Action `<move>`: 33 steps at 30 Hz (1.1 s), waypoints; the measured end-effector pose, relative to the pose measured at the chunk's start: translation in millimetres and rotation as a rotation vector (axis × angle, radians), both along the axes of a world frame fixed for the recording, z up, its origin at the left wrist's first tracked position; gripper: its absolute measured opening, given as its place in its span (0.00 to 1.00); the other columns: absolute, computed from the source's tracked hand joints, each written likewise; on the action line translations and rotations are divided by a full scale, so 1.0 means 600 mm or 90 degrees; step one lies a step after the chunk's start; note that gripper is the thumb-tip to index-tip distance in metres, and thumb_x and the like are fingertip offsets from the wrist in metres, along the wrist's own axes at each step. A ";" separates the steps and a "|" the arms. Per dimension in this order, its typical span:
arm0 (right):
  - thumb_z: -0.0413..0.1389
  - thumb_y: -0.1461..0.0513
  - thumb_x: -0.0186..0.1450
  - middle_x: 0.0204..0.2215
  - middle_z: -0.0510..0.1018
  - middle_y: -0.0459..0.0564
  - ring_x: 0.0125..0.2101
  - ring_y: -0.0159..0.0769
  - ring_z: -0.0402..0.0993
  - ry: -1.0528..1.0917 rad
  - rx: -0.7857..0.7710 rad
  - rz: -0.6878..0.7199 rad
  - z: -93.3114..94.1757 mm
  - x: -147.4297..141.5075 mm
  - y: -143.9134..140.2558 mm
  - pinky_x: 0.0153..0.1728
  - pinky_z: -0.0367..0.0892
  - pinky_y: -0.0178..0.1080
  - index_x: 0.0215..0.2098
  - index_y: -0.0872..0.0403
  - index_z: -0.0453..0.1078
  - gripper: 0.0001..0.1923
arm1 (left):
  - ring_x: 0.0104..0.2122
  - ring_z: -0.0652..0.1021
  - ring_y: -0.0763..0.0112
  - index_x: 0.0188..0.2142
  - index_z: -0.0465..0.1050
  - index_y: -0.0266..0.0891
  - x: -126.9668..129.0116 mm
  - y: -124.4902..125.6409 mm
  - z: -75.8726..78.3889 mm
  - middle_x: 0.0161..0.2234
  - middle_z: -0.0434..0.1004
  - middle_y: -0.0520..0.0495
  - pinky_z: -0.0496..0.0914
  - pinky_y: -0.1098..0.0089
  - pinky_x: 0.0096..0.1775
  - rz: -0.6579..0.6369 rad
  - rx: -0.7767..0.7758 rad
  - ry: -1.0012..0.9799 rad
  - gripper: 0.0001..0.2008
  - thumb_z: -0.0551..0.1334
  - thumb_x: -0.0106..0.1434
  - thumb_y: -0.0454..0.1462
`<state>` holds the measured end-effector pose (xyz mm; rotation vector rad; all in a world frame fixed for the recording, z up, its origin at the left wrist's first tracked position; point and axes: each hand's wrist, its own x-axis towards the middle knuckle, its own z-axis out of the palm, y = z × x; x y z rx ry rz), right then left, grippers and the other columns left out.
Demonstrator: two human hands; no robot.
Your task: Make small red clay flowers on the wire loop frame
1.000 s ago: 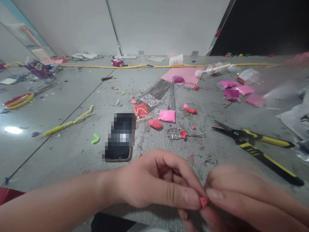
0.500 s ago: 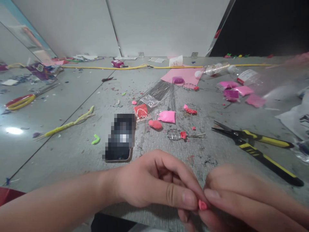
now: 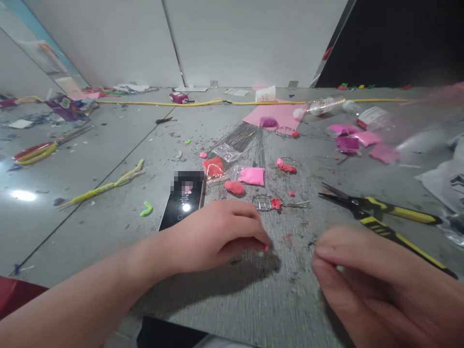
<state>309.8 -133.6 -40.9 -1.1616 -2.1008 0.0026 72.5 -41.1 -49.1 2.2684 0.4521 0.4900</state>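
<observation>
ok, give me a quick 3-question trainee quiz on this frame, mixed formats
1. True or false: the left hand pinches a small pink clay bit at its fingertips.
2. Multiple choice: what lies just right of the right hand? A) red-handled scissors B) yellow-handled pliers C) a green pipe cleaner
3. Fill in: the phone lies on the table directly ____ the left hand.

Key
1. True; a speck of pink shows between the fingertips.
2. B
3. Beyond (the far side, partly covered by the hand).

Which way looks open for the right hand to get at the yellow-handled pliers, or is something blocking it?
Probably yes: the right hand lies just short of the pliers, with only bare tabletop between them.
</observation>
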 end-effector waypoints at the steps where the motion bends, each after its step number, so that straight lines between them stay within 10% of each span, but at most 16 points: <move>1: 0.54 0.64 0.70 0.23 0.79 0.43 0.18 0.30 0.76 -0.007 0.000 -0.011 0.000 -0.001 0.004 0.26 0.77 0.32 0.37 0.48 0.71 0.05 | 0.38 0.77 0.71 0.44 0.81 0.37 -0.003 0.003 -0.003 0.39 0.79 0.44 0.70 0.70 0.41 -0.002 0.086 0.049 0.10 0.59 0.73 0.33; 5: 0.55 0.63 0.71 0.27 0.83 0.45 0.24 0.33 0.80 0.004 -0.015 -0.001 -0.007 -0.004 0.014 0.26 0.76 0.33 0.41 0.48 0.69 0.03 | 0.38 0.75 0.66 0.43 0.83 0.42 -0.005 0.005 -0.025 0.39 0.77 0.45 0.66 0.66 0.41 0.016 0.267 0.181 0.10 0.62 0.71 0.34; 13: 0.56 0.62 0.70 0.27 0.82 0.44 0.24 0.31 0.79 0.048 -0.020 -0.029 -0.014 -0.011 0.016 0.27 0.75 0.33 0.39 0.47 0.70 0.02 | 0.44 0.77 0.62 0.51 0.81 0.46 -0.023 0.020 -0.021 0.44 0.78 0.44 0.68 0.63 0.47 0.019 0.281 0.251 0.21 0.60 0.65 0.25; 22: 0.57 0.63 0.69 0.26 0.82 0.42 0.24 0.30 0.78 0.055 -0.010 -0.035 -0.017 -0.013 0.016 0.28 0.74 0.32 0.38 0.47 0.70 0.03 | 0.56 0.72 0.55 0.55 0.75 0.38 -0.031 0.070 -0.028 0.53 0.73 0.38 0.68 0.54 0.58 0.266 0.388 0.221 0.14 0.58 0.73 0.36; 33: 0.59 0.63 0.69 0.30 0.83 0.45 0.27 0.33 0.79 0.113 -0.071 -0.058 -0.032 -0.020 0.033 0.30 0.75 0.35 0.40 0.51 0.75 0.03 | 0.39 0.77 0.67 0.43 0.71 0.38 -0.001 -0.007 0.003 0.40 0.78 0.47 0.72 0.65 0.43 0.242 0.137 0.049 0.07 0.63 0.68 0.38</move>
